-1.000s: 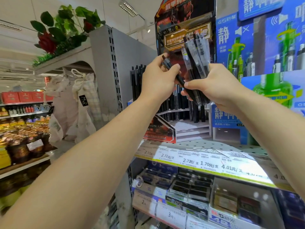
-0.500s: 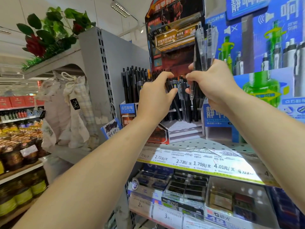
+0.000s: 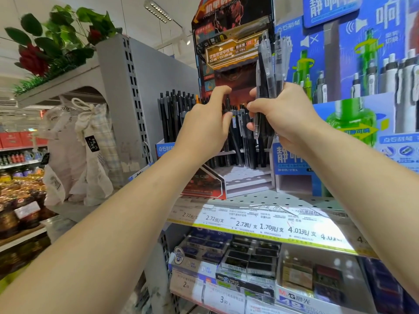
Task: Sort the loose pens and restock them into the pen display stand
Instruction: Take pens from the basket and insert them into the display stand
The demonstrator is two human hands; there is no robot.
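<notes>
My right hand (image 3: pixel 285 116) grips a bundle of loose pens (image 3: pixel 269 64), clear and black, held upright in front of the pen display stand (image 3: pixel 229 48). That stand is red and black, with a printed header card and a stepped white base (image 3: pixel 244 177). Several black pens (image 3: pixel 238 141) stand in its upper row. My left hand (image 3: pixel 204 125) is just left of the bundle, with fingers spread and the thumb by the tops of the standing pens. No pen shows in it.
Left of the stand, more black pens (image 3: pixel 173 114) fill a blue box. A blue and green display (image 3: pixel 344 71) stands at the right. The perforated shelf (image 3: pixel 260 200) carries price labels (image 3: pixel 260 225); boxed stationery (image 3: pixel 247 261) lies below. A grey shelf upright (image 3: pixel 127 105) rises on the left.
My left hand took one pen from the bundle, lowered it into the stand's row and let go. My right hand stayed in place with the bundle.
</notes>
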